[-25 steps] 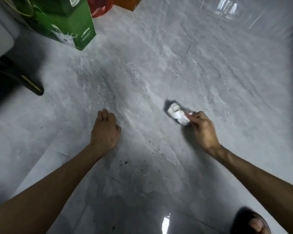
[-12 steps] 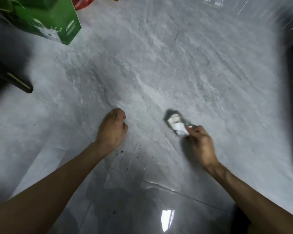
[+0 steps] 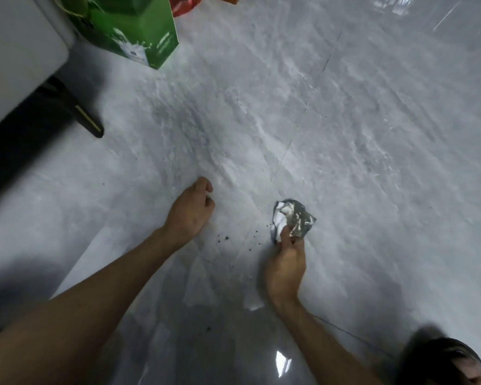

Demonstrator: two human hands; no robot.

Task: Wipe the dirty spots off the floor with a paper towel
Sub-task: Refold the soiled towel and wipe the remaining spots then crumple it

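Note:
My right hand (image 3: 286, 262) pinches the near edge of a crumpled paper towel (image 3: 292, 218), white with dark grey soiling, which lies on the grey marble floor (image 3: 358, 151). Small dark specks of dirt (image 3: 224, 238) are scattered on the floor between my hands, just left of the towel, with one more speck (image 3: 208, 328) nearer to me. My left hand (image 3: 190, 211) rests on the floor to the left of the specks, fingers loosely curled and holding nothing.
A green carton (image 3: 139, 31) stands at the back left, with red and orange items (image 3: 186, 6) behind it. A white furniture piece (image 3: 17, 51) with a black leg (image 3: 81, 115) is at far left. A dark shoe (image 3: 442, 359) shows at bottom right.
My right hand has drawn the paper towel toward me and leftward, closer to the specks, and the towel now looks spread wider and darker. My left hand stays on the floor.

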